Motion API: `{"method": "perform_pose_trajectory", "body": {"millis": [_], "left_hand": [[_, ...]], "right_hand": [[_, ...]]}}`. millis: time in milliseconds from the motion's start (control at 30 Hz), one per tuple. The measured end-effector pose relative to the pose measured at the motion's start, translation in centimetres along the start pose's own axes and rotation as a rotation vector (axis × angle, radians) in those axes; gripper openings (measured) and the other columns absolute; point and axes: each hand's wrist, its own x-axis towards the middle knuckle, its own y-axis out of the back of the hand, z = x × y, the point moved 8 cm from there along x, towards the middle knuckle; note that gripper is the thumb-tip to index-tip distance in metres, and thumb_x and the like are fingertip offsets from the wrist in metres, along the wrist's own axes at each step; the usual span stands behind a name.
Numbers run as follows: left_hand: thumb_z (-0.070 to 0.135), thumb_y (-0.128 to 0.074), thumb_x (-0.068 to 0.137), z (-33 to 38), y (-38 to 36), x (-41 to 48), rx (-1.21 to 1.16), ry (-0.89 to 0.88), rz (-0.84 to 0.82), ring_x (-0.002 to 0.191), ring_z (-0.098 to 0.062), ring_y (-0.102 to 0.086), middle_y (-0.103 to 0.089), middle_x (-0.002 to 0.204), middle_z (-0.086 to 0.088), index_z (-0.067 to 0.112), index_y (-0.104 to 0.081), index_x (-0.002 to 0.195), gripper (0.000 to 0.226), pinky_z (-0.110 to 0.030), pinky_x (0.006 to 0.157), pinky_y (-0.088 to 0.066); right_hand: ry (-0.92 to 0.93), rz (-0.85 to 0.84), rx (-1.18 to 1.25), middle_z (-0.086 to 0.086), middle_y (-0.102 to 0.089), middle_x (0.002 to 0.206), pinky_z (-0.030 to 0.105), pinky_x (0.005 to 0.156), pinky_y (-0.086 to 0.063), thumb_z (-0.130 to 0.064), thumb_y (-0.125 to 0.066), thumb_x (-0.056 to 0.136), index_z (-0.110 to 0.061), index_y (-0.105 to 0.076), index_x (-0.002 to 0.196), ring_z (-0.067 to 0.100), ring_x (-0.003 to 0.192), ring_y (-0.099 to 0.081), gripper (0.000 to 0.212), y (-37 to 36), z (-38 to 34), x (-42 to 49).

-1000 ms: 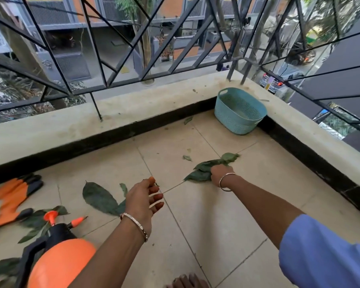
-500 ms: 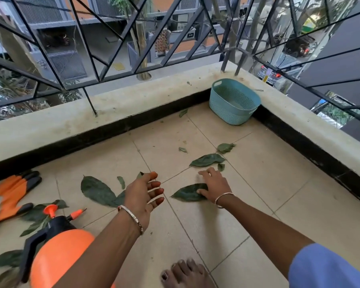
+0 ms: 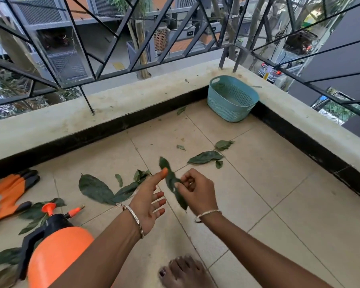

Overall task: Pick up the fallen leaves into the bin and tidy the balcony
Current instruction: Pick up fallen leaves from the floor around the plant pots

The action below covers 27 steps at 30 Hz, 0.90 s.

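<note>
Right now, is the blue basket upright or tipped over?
Upright: the basket stands on its base, with its open rim facing up.

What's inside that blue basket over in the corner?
Nothing that shows. The blue basket has bare mesh walls and a bare bottom. Its near wall hides the front strip of the bottom, so that part cannot be checked.

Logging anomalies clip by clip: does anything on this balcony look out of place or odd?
Only the expected mess: fallen leaves scattered over the tiles, with orange gloves and a spray bottle among them at left. The bin stands upright in the corner.
</note>
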Motion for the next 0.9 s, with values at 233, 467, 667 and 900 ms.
{"method": "perform_pose_trajectory", "body": {"millis": [233, 467, 667, 900], "left_hand": [[0.023, -0.064, 0.089, 0.7, -0.6, 1.7, -0.161, -0.002, 0.039, 0.046, -0.019, -0.041, -0.040, 0.049, -0.001, 0.011, -0.060, 0.086, 0.013, -0.030, 0.056, -0.044], [0.030, -0.056, 0.095, 3.2, 2.8, 2.2, -0.156, -0.060, 0.137, 0.042, -0.012, -0.033, -0.034, 0.046, 0.004, 0.015, -0.058, 0.075, 0.024, -0.025, 0.048, -0.037], [0.031, -0.060, 0.091, 4.2, 4.7, 1.8, -0.254, -0.068, 0.117, 0.041, -0.012, -0.029, -0.031, 0.048, 0.003, 0.015, -0.056, 0.074, 0.024, -0.024, 0.049, -0.031], [0.030, -0.059, 0.091, 4.7, 5.5, 3.1, -0.405, -0.084, 0.105, 0.040, -0.013, -0.030, -0.033, 0.047, 0.002, 0.015, -0.056, 0.074, 0.023, -0.025, 0.051, -0.031]], "right_hand": [[0.345, -0.198, 0.171, -0.009, -0.063, 0.075, 0.028, 0.057, -0.048, -0.034, -0.073, 0.081, -0.017, -0.065, 0.086, 0.010, 0.064, -0.057, 0.019, -0.2, -6.3, -3.9], [0.005, -0.062, -0.211, -0.006, -0.065, 0.077, 0.025, 0.064, -0.045, -0.019, -0.064, 0.088, -0.021, -0.064, 0.089, 0.006, 0.068, -0.058, 0.002, 1.4, 4.5, 5.8], [-0.067, -0.331, -0.588, 0.020, -0.048, 0.138, 0.037, 0.105, -0.040, -0.023, -0.064, 0.088, -0.010, -0.040, 0.146, 0.036, 0.126, -0.047, 0.064, -3.7, 7.9, 15.6], [0.019, -0.411, -0.742, 0.018, -0.044, 0.141, 0.040, 0.101, -0.042, -0.007, -0.048, 0.092, -0.017, -0.042, 0.146, 0.039, 0.124, -0.048, 0.055, -8.8, 9.0, 19.6]]}}
